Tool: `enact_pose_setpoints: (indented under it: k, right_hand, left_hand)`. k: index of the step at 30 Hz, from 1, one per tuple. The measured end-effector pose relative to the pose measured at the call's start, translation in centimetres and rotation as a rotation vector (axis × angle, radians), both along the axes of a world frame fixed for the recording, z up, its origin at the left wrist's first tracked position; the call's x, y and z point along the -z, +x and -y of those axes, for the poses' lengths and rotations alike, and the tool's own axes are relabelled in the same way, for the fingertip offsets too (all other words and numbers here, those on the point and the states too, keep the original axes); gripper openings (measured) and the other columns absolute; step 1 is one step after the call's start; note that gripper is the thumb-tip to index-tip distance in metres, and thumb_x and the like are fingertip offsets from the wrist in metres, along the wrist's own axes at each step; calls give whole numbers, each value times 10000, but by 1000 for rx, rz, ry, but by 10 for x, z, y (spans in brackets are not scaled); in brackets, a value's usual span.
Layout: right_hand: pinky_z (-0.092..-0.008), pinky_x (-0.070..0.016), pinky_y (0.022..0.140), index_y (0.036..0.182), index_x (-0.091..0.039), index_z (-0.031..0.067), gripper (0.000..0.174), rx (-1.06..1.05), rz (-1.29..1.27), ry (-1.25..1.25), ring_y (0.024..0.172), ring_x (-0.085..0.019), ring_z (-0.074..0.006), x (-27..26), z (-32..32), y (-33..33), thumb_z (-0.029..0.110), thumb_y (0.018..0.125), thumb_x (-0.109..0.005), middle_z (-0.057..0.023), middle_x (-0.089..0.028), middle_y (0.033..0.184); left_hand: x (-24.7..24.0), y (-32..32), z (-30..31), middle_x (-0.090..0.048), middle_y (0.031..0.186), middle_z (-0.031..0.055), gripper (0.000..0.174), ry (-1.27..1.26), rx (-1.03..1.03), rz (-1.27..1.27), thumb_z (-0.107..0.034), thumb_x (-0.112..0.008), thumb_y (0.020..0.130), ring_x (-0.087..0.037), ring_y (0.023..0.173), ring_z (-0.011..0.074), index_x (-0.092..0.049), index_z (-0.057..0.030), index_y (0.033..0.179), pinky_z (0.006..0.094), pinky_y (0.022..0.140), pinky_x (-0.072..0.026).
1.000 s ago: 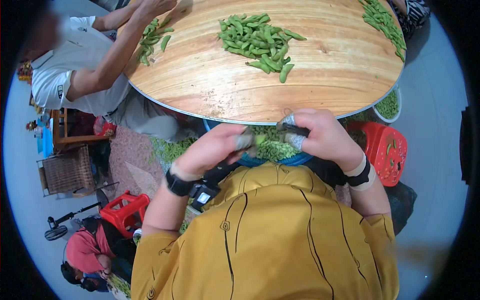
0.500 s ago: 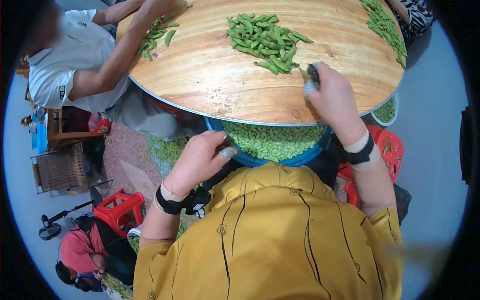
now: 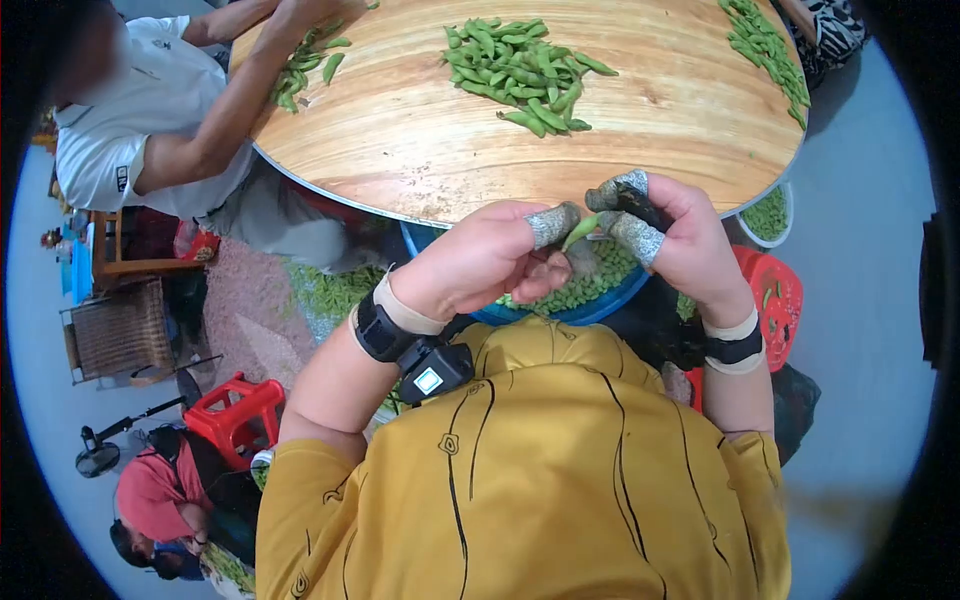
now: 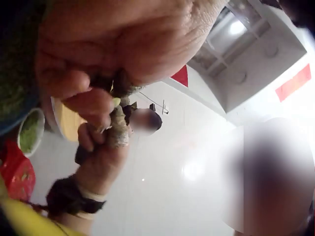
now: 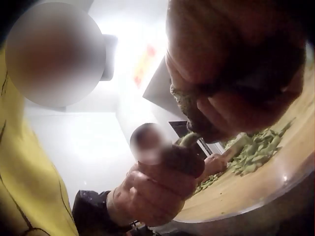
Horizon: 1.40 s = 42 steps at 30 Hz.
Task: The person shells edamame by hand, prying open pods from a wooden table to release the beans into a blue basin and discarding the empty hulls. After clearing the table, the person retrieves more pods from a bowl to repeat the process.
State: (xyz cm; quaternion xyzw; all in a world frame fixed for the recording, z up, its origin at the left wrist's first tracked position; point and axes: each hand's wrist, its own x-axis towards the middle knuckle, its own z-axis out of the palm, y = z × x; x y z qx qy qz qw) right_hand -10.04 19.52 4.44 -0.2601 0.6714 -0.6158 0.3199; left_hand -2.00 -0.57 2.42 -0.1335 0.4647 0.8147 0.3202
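A green edamame pod (image 3: pixel 580 232) is held between the two hands, over the near edge of the table. My right hand (image 3: pixel 695 235) pinches one end of it between wrapped fingertips and thumb. The left hand (image 3: pixel 480 255) grips the other end, its wrapped thumb on the pod and its fingers curled beneath. Grey tape covers the working fingers. In the right wrist view the pod (image 5: pixel 188 139) sticks up from the left hand. Below both hands is a blue basin (image 3: pixel 632 290) of shelled green beans (image 3: pixel 590 285), partly hidden by them.
On the round wooden table (image 3: pixel 400 130) lies a pile of pods (image 3: pixel 515 70), with more pods at the left and right edges. A person in a white shirt (image 3: pixel 140 110) sits at the left. A red stool (image 3: pixel 770 300) and a white tub of beans (image 3: pixel 768 215) stand at the right.
My right hand reached to the pile's near edge half a second ago, and is back beside the left with a pod. The left hand has moved up and right to meet it.
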Motion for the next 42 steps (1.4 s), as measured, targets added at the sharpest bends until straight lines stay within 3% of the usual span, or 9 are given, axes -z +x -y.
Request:
enact_pose_setpoints:
  k: [4,9,14,21,26,30,32,37,42]
  right_hand:
    - [-254,-465,847,1076,-608,-24,230,12,33,-66,918,-565,-83,7,5,5,30,852,-596,-15,-641,941]
    - [-182,-439,551,1119,-589,3,248,77,48,118,638,-529,-25,-3,4,5,99,891,-579,-2,-641,922]
    - [-183,-368,464,1214,-510,21,328,134,99,65,542,-452,-14,8,1,16,106,899,-542,18,-619,855]
    - [-249,-463,735,1197,-516,5,379,12,50,37,794,-558,-94,12,4,20,-20,828,-435,-6,-592,825]
    - [-166,-342,428,1289,-454,47,362,53,238,35,483,-408,-25,9,7,22,41,928,-428,7,-549,767]
    - [-166,-330,411,1309,-452,59,371,21,289,12,473,-390,-21,16,4,19,65,938,-437,12,-527,740]
    - [-168,-321,392,1298,-474,60,357,15,521,-82,466,-383,-21,9,2,19,92,943,-450,19,-512,721]
    - [-175,-377,407,1193,-540,71,282,-49,705,-199,506,-423,-30,-1,0,17,98,923,-461,9,-526,738]
    - [-171,-381,407,1259,-494,60,345,45,564,-36,509,-428,-33,14,10,24,91,916,-464,6,-523,732]
  left_hand:
    - [-4,6,1,-547,696,59,342,204,-77,30,-340,-474,969,-420,477,102,-576,-15,991,229,426,-304]
    - [-4,5,1,-534,691,36,304,354,-47,-2,-302,-498,960,-392,478,88,-574,-10,1003,219,435,-295]
    - [6,4,-7,-590,769,17,158,-225,-200,-327,-158,-519,939,-450,542,59,-592,-28,992,191,485,-353]
    - [10,8,-14,-606,801,14,136,-536,-193,-439,-44,-528,895,-505,600,51,-592,-20,1012,219,525,-416]
    - [11,10,-9,-597,746,40,102,-1433,-59,-1213,-19,-584,854,-540,593,72,-562,13,948,255,511,-430]
    - [8,7,-5,-600,717,40,66,-1421,-13,-1285,-36,-571,873,-551,558,100,-570,-1,928,255,504,-436]
    - [-5,10,-4,-598,684,51,52,-410,-101,-377,-64,-554,895,-562,537,164,-579,-28,925,272,499,-449]
    - [5,8,6,-613,708,18,123,243,-86,-175,-127,-523,944,-562,556,89,-589,-25,932,219,502,-448]
    - [10,9,-5,-594,673,50,193,-995,-68,-817,-73,-662,806,-568,546,153,-587,-7,972,280,496,-454]
